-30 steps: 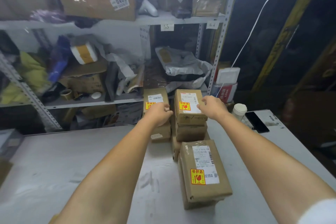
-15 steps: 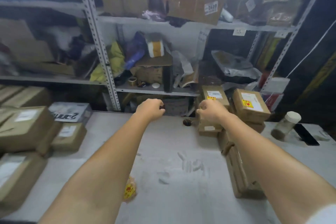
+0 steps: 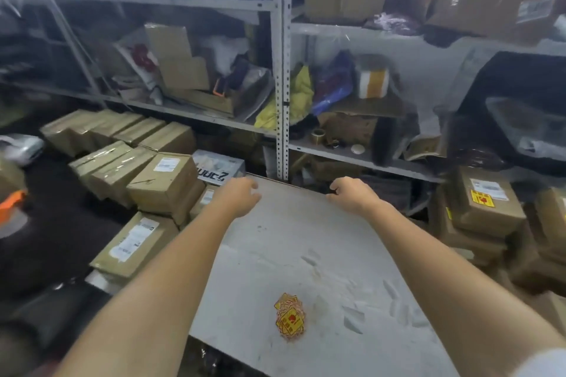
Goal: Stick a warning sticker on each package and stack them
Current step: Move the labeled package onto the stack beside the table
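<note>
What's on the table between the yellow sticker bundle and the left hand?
Nothing; the head view shows only bare grey table between sticker bundle and left hand.

Grey table top point(image 3: 306, 239): pale scuff marks. Yellow sticker bundle point(image 3: 289, 317): red symbols. Brown cardboard packages point(image 3: 162, 184), left side: white labels. Right-hand brown cardboard package point(image 3: 490, 214): white label, yellow-and-red sticker point(image 3: 481, 197).

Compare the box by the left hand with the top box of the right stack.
The right box carries a yellow-and-red warning sticker beside its white label; the left box shows only a white label. The right box tops a stack on the right; the left box tops a loose pile on the left. Both are brown cardboard with a white label on top.
</note>
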